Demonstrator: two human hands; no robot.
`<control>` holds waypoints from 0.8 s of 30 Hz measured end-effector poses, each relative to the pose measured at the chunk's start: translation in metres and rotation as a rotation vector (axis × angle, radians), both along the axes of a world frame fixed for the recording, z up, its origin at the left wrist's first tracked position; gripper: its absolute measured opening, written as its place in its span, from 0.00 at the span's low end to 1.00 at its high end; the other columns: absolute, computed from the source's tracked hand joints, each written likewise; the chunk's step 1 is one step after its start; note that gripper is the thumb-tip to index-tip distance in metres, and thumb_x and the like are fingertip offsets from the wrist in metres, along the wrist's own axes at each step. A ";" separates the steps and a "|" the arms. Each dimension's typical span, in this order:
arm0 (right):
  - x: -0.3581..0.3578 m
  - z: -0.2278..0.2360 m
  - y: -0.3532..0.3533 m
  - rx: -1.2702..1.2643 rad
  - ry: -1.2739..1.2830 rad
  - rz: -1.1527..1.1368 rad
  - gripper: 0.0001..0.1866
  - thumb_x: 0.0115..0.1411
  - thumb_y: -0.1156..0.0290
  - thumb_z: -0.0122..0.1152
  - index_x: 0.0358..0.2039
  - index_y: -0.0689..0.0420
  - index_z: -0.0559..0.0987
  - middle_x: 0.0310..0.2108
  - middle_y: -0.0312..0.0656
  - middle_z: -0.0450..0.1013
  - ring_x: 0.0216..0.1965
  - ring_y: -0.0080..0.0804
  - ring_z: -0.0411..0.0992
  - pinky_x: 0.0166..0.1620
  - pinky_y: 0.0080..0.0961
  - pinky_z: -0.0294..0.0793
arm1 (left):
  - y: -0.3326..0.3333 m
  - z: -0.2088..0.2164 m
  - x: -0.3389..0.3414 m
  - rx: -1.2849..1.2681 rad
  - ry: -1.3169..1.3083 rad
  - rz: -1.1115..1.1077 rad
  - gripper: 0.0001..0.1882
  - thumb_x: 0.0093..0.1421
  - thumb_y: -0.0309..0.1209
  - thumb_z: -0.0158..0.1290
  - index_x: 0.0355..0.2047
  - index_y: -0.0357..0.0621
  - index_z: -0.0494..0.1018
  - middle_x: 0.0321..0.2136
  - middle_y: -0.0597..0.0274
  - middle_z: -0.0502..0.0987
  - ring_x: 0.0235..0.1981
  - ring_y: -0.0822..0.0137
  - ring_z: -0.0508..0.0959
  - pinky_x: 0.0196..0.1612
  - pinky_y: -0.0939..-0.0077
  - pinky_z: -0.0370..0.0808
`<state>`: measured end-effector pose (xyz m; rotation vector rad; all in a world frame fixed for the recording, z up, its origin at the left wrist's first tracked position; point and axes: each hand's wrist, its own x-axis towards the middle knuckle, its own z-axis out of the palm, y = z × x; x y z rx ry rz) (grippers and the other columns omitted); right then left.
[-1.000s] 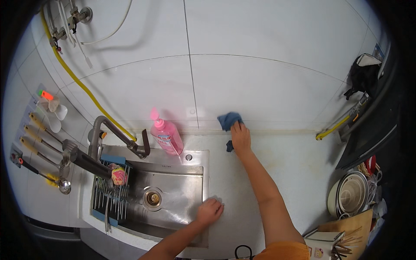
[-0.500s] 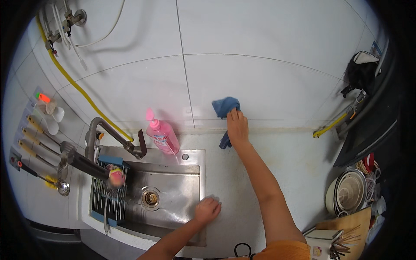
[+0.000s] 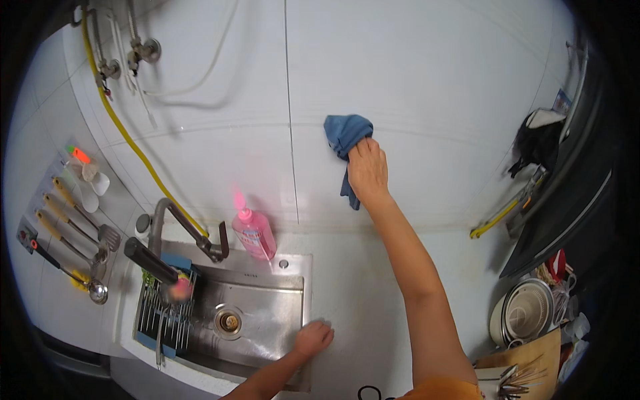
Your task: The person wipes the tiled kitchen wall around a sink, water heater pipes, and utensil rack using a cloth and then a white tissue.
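Observation:
My right hand [image 3: 369,172] is closed around a crumpled blue cloth [image 3: 349,133] and presses it to the white tiled wall [image 3: 427,167] above the counter. One end of the cloth hangs below my fingers. Down at the right rim of the steel sink [image 3: 263,323], my left hand [image 3: 315,339] rests on the edge with its fingers curled in, nothing visible in it. A pink pump bottle [image 3: 255,235] stands behind the sink, beside the grey tap [image 3: 193,230].
Left in the sink hangs a blue-ended drying rack [image 3: 177,263]. Utensils, among them a ladle [image 3: 98,291], hang on the left wall. A yellow hose [image 3: 127,143] runs down to the tap. Nested bowls [image 3: 527,310] and a wooden board [image 3: 533,353] stand at right.
My right hand has slid the cloth upward along the wall tiles. My left hand stays at the sink's rim. The whole view has tilted up a little.

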<state>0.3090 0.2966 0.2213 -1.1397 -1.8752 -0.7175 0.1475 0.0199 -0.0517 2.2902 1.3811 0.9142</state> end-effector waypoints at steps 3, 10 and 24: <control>-0.006 0.055 0.007 0.022 -0.076 -0.018 0.12 0.49 0.77 0.49 0.35 0.58 0.74 0.42 0.40 0.68 0.43 0.41 0.65 0.42 0.35 0.66 | 0.001 0.002 0.001 -0.032 -0.022 -0.022 0.11 0.53 0.36 0.53 0.18 0.46 0.68 0.20 0.60 0.67 0.23 0.56 0.72 0.25 0.62 0.71; 0.000 0.069 0.003 0.055 -0.138 -0.038 0.10 0.51 0.74 0.48 0.35 0.56 0.74 0.40 0.39 0.67 0.44 0.37 0.65 0.40 0.33 0.66 | -0.006 -0.040 -0.005 0.031 -0.138 -0.039 0.12 0.54 0.37 0.52 0.21 0.41 0.68 0.24 0.50 0.69 0.29 0.51 0.70 0.35 0.58 0.68; 0.005 0.217 0.013 0.048 0.341 -0.297 0.14 0.53 0.77 0.49 0.41 0.64 0.71 0.44 0.48 0.66 0.46 0.49 0.63 0.46 0.37 0.70 | -0.047 0.020 -0.065 -0.404 -0.525 0.048 0.10 0.58 0.34 0.51 0.28 0.39 0.71 0.21 0.60 0.69 0.24 0.71 0.66 0.28 0.73 0.67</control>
